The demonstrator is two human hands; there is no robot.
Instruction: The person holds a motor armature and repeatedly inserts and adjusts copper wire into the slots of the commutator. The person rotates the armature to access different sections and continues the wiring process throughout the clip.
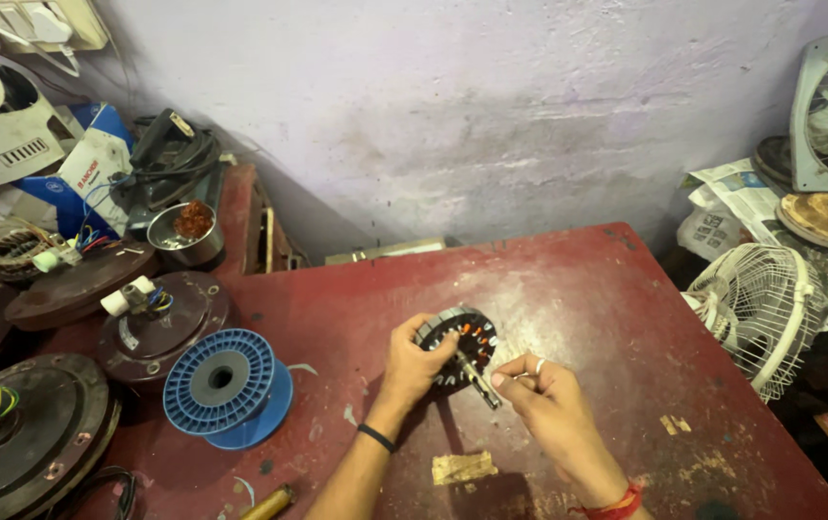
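I've got both hands low in the centre of the frame, meeting over a stator that sits on the red table. The left hand is curled around the stator's left rim, fingers wrapped over the edge and gripping it, thumb side toward me. The right hand comes in from the lower right with fingers pinched together on something thin at the stator's shaft; I can't make out whether it's wire or a small tool, but the pinch is tight, not loose. The shaft pokes out toward the lower right, just touching that pinch. The stator's orange-tipped windings show between the two hands. Just below the hands lies a yellowish scrap on the table, apart from both wrists. To the left of centre stands a blue spool, near the left forearm but not touching. Further left are dark round motor covers, one with coloured wires. Upper left holds a steel bowl with coppery stuff in it. On the right edge a white fan guard leans beside the table, well clear of the hands.
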